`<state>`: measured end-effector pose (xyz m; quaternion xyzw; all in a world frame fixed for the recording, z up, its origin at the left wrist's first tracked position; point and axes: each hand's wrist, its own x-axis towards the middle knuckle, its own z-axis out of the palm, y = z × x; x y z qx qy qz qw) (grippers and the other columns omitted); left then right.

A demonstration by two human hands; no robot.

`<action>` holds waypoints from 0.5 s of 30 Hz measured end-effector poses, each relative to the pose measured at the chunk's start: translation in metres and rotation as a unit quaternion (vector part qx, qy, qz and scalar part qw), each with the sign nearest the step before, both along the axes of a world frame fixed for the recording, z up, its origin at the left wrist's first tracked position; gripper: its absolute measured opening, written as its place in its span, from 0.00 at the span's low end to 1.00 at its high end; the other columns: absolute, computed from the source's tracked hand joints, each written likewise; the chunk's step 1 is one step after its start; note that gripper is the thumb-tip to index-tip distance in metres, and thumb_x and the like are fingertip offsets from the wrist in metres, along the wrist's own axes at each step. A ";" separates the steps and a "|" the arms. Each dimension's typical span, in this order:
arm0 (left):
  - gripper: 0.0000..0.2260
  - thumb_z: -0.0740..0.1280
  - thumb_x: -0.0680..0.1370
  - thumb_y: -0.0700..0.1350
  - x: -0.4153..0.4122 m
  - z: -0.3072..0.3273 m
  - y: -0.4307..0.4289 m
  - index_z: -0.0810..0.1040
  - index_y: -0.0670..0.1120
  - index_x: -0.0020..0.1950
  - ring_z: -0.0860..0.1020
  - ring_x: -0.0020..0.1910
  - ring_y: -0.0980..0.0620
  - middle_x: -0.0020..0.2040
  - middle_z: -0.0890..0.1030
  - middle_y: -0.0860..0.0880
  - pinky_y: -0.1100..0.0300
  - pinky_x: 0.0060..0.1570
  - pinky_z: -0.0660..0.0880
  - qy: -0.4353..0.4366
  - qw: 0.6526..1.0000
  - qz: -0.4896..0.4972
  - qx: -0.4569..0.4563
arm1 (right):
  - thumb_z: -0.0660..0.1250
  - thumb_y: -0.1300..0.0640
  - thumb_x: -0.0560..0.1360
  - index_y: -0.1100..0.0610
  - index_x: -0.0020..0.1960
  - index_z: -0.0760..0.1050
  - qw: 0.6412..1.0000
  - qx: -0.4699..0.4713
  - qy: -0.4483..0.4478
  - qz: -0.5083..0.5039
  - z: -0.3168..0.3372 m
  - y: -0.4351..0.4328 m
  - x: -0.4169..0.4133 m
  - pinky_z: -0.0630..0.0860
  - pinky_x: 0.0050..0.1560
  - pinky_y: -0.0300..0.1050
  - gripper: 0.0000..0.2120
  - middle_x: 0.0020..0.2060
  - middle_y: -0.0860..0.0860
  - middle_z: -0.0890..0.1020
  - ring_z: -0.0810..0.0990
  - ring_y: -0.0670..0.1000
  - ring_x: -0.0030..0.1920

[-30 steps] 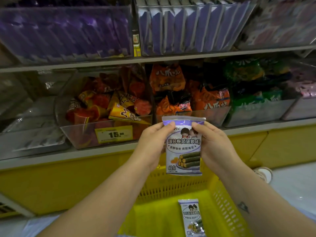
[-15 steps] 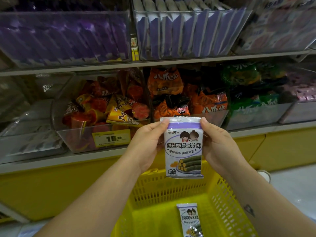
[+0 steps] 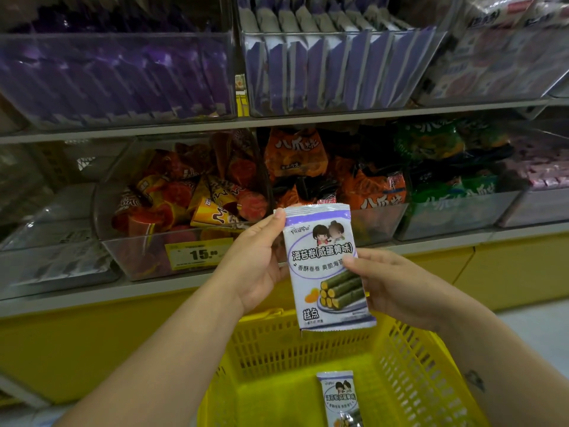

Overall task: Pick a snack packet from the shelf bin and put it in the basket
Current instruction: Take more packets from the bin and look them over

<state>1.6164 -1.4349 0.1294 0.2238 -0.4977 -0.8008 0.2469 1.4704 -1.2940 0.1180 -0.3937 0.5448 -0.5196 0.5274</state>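
Observation:
A white and purple snack packet (image 3: 323,263), printed with seaweed rolls, stands upright in front of the shelf, above the yellow basket (image 3: 409,359). My left hand (image 3: 258,260) pinches its upper left edge, thumb at the top corner. My right hand (image 3: 391,285) grips its right side lower down, thumb across the front. A second packet of the same kind (image 3: 338,396) lies flat on the basket floor. On the upper shelf, a clear bin (image 3: 338,72) holds several upright purple and white packets.
Clear bins line the middle shelf: cone snacks (image 3: 191,198) with a yellow price tag (image 3: 200,254), orange bags (image 3: 366,186), green bags (image 3: 446,180). A purple-packet bin (image 3: 117,72) sits upper left. The yellow shelf base (image 3: 77,346) stands behind the basket, with pale floor at the right.
My right hand has slid down from the packet's top right corner to its right side. The packet has tilted slightly and hangs a little lower over the basket.

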 end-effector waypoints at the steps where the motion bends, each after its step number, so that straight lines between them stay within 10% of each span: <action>1: 0.11 0.63 0.78 0.52 0.002 0.000 0.000 0.82 0.49 0.52 0.83 0.42 0.51 0.47 0.85 0.46 0.57 0.35 0.80 -0.012 1.000 -0.025 -0.014 | 0.66 0.47 0.74 0.55 0.56 0.81 1.000 0.001 -0.011 -0.015 -0.001 -0.001 0.000 0.79 0.56 0.53 0.16 0.56 0.59 0.83 0.82 0.55 0.54; 5: 0.18 0.72 0.70 0.45 0.009 -0.001 -0.002 0.78 0.52 0.59 0.84 0.50 0.52 0.54 0.85 0.50 0.56 0.43 0.82 -0.076 0.979 -0.153 -0.109 | 0.62 0.49 0.76 0.56 0.63 0.77 0.996 -0.027 -0.059 -0.062 0.000 -0.005 -0.001 0.72 0.64 0.64 0.19 0.60 0.60 0.80 0.77 0.62 0.63; 15: 0.33 0.74 0.68 0.38 0.012 -0.003 -0.005 0.69 0.56 0.70 0.81 0.57 0.51 0.61 0.82 0.52 0.59 0.48 0.80 -0.046 0.959 -0.179 -0.214 | 0.62 0.49 0.74 0.58 0.62 0.76 0.980 -0.071 -0.136 -0.126 0.005 -0.007 -0.001 0.80 0.55 0.55 0.20 0.58 0.60 0.82 0.80 0.60 0.60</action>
